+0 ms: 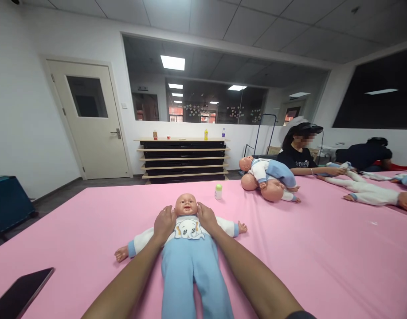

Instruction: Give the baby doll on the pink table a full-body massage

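Far left, by the wall: one dark blue case (12, 204), off the pink-covered table (87, 230).

Near left corner of the table: one dark phone (22, 292), lying flat, apparently parked there to be out of the way.

Centre: the left hand (164, 225), fingers extended and close together, laid along one side of the doll's neck and shoulder, gripping nothing that I can see.

Between the hands: one baby doll (190, 257) in a white elephant top and blue trousers, face up on the table, arms spread wide, perhaps so the chest lies unobstructed.

The right hand (206, 217), likewise unclenched, fingertips beside the opposite cheek; the matching placement seems to steady the head (a smiling one, I note).

Just beyond: one small white bottle (218, 192), green cap, upright, probably kept within reach.

Further right: a heap of dolls (268, 175), stacked as if to save room.

Last: a seated co-worker (298, 153), arm stretched towards white-clothed dolls (376, 195).
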Tool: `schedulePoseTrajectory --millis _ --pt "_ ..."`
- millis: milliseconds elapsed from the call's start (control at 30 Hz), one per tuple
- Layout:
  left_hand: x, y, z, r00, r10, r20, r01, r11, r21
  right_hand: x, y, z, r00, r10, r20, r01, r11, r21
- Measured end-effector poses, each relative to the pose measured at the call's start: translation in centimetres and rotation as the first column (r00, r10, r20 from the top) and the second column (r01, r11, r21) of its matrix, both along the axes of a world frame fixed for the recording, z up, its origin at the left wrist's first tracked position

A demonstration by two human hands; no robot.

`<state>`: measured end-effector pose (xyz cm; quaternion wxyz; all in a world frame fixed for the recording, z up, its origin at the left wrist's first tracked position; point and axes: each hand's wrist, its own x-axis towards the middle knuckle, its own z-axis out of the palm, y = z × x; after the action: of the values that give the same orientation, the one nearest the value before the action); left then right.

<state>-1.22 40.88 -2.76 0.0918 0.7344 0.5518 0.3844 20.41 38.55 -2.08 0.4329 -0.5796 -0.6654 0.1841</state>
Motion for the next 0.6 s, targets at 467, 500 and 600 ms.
schedulePoseTrajectory --millis 467,500,600 --pt "-8.2 -9.1 0.6 0.852 0.044 -0.521 -0.099 0.992 -0.078 6.5 -8.6 0.3 0.806 -0.035 0.59 0.092 0.994 -0.066" --pt "-9.3 -9.5 0.6 0.836 0.057 -0.546 -0.124 0.989 -0.086 7.3 -9.1 0.4 0.8 -0.04 0.599 0.1 0.993 -0.067" --pt "-12.8 -10.3 0.1 0.818 0.07 -0.571 -0.171 0.977 -0.126 9.9 -10.8 0.5 0.794 -0.029 0.608 0.102 0.991 -0.086"
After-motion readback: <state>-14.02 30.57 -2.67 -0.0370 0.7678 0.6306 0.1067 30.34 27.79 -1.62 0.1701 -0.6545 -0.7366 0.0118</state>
